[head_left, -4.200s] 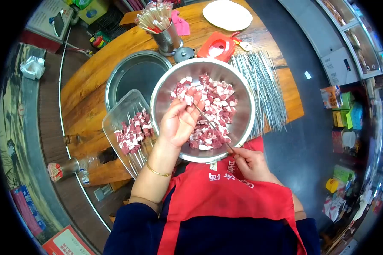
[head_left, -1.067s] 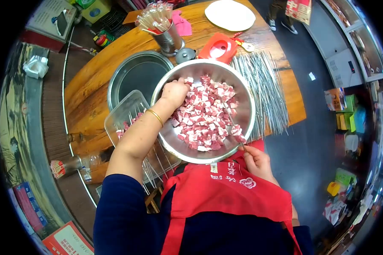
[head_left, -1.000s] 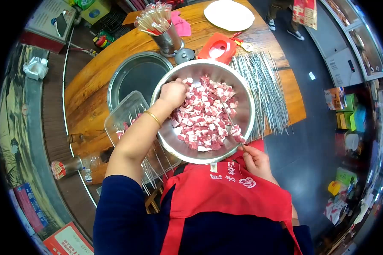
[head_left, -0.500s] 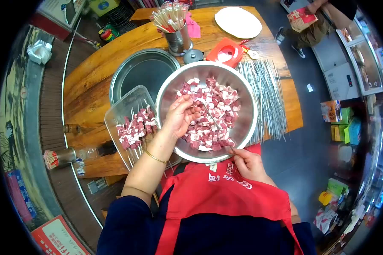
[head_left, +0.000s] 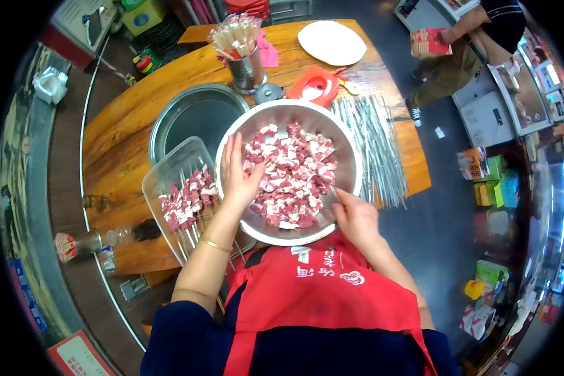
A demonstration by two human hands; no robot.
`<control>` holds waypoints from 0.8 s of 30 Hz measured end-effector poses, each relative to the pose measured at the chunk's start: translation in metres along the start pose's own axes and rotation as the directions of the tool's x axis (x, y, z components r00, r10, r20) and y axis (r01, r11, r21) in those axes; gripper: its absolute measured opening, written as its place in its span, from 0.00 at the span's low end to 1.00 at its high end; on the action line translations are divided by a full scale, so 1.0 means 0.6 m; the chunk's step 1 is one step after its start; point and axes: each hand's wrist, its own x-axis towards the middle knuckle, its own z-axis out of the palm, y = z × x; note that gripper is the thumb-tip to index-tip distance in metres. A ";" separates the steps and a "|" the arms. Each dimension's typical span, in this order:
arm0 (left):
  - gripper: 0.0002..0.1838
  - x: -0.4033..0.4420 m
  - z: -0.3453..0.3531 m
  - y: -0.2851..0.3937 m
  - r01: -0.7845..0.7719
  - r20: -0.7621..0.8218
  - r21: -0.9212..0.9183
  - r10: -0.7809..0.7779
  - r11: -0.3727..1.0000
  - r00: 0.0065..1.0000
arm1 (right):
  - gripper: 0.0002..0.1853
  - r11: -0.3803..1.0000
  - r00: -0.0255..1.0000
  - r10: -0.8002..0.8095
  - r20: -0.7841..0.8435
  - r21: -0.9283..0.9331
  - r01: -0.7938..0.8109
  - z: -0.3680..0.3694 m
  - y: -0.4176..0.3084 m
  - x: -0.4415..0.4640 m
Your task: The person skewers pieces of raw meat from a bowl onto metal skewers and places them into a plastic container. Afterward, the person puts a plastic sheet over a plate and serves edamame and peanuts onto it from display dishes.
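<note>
A large steel bowl point(head_left: 351, 182) holds many cubes of red and white meat point(head_left: 288, 175). At the bowl's left rim is my left hand point(head_left: 239, 178), fingers stretched out and apart, nothing held. My right hand point(head_left: 356, 218) is closed on the end of a metal skewer point(head_left: 334, 190) at the bowl's lower right; the skewer's far part is lost among the meat. Left of the bowl, a clear plastic tray point(head_left: 153, 182) contains several meat skewers point(head_left: 188, 197), their bare ends pointing toward me. Many bare metal skewers point(head_left: 373, 150) lie right of the bowl.
Behind the bowl on the wooden table point(head_left: 116, 138) are a round dark pan point(head_left: 197, 119), a steel cup of wrapped sticks point(head_left: 247, 72), a grey lidded pot point(head_left: 268, 93), a red holder point(head_left: 313, 86) and a white plate point(head_left: 332, 42). Another person point(head_left: 464, 56) stands at the upper right with a red box.
My left hand has opened and moved left to the bowl's rim. My right hand has risen toward the bowl with the skewer. The other person has come further into view, and the camera view has shifted.
</note>
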 end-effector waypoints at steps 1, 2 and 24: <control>0.48 -0.008 0.000 0.004 0.058 0.075 0.064 -0.063 0.996 0.995 | 0.16 0.999 0.999 -0.037 0.009 -0.031 0.037 0.014 0.000 0.014; 0.49 -0.017 0.000 0.014 0.186 0.167 -0.006 -0.182 0.983 0.969 | 0.16 0.995 0.997 -0.072 0.017 -0.063 0.073 0.024 -0.001 0.026; 0.34 -0.109 0.021 0.188 0.011 -0.477 0.317 0.149 0.948 0.866 | 0.31 0.975 0.973 0.219 -0.067 0.039 -0.217 -0.143 0.226 -0.136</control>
